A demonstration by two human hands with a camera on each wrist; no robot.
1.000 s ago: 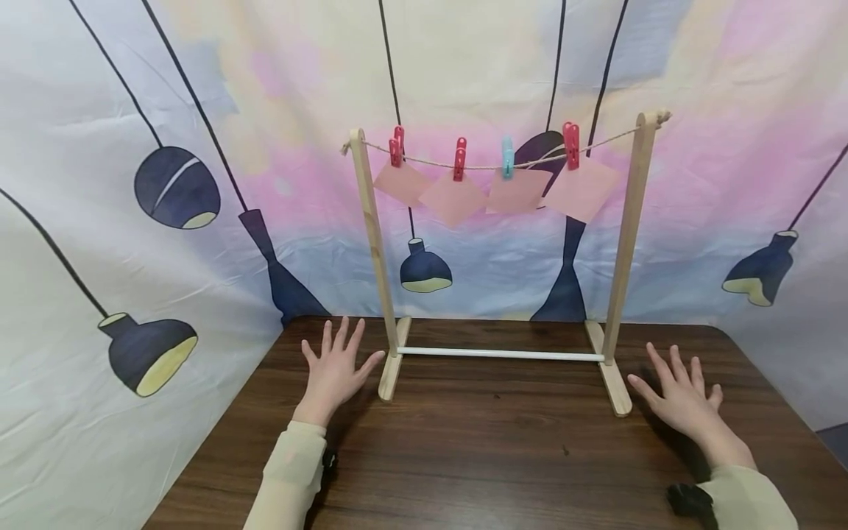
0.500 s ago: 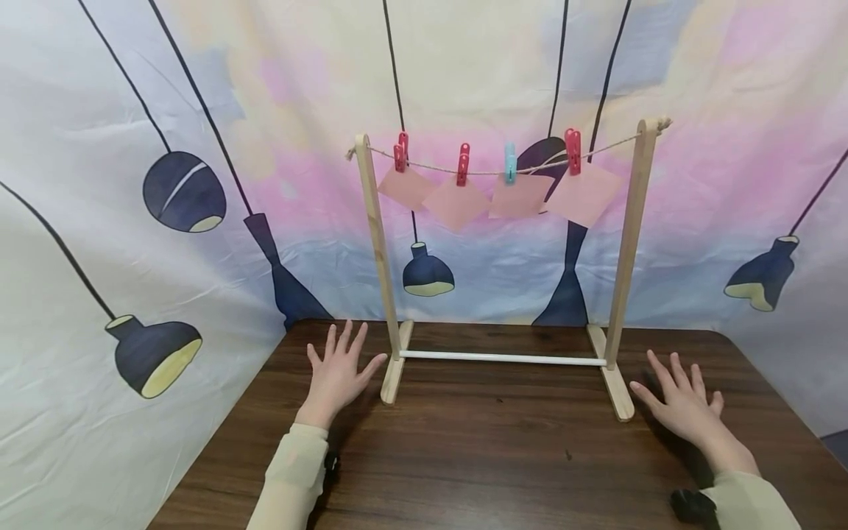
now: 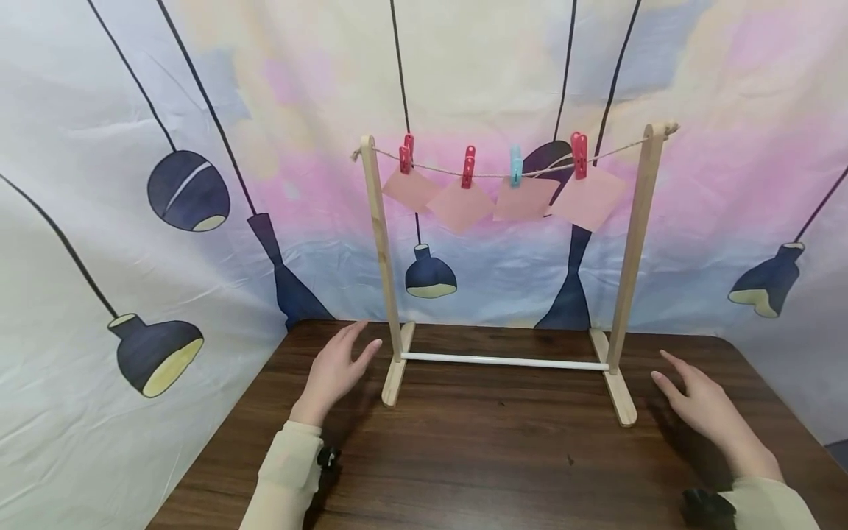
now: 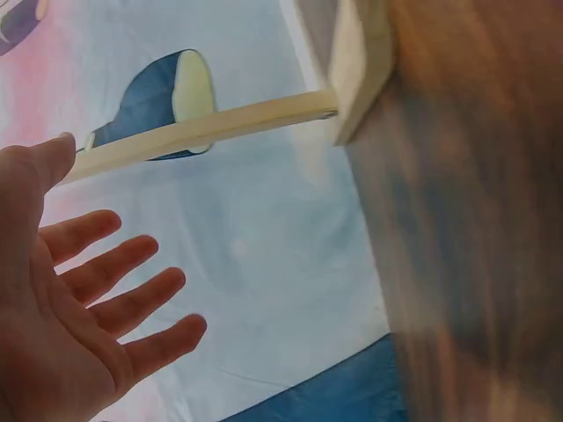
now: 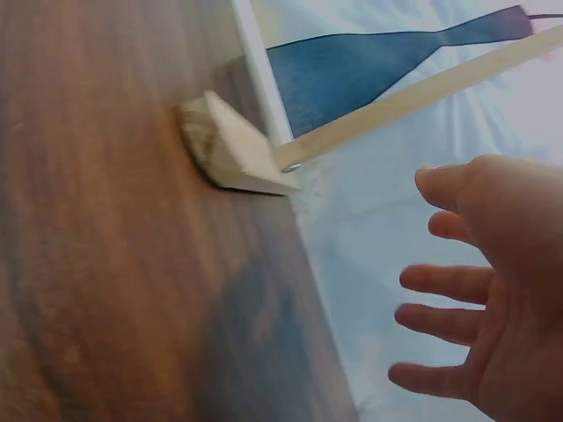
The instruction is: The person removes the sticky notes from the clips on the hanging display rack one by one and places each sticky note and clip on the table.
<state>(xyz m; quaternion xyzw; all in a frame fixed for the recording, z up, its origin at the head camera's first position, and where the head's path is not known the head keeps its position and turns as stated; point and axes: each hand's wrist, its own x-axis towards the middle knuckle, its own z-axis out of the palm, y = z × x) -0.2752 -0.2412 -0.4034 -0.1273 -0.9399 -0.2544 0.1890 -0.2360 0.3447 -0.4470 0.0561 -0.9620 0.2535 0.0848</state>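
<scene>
A wooden stand (image 3: 380, 243) rises at the back of the table, its two posts joined low down by a white rod (image 3: 503, 361). Between the post tops runs a string (image 3: 433, 170). Red clothespins (image 3: 468, 167) and one light blue clothespin (image 3: 516, 165) grip pink paper squares (image 3: 461, 205) on it. My left hand (image 3: 333, 369) hovers just left of the stand's left foot, palm facing inward, holding nothing. To the right of the right foot (image 3: 620, 397), my right hand (image 3: 709, 408) is also bare, its fingers loosely extended. Both wrist views show the fingers spread and apart from the posts.
The dark wooden table (image 3: 477, 456) stretches in front of the stand. Behind it hangs a pastel cloth backdrop (image 3: 318, 147) printed with dark lamps. A black strap device (image 3: 327, 458) sits at the left wrist, another (image 3: 707, 508) at the right.
Both hands have turned from palms down with fingers spread to palms facing inward. The right hand has shifted slightly rightward. Stand, clothespins and papers have kept their arrangement.
</scene>
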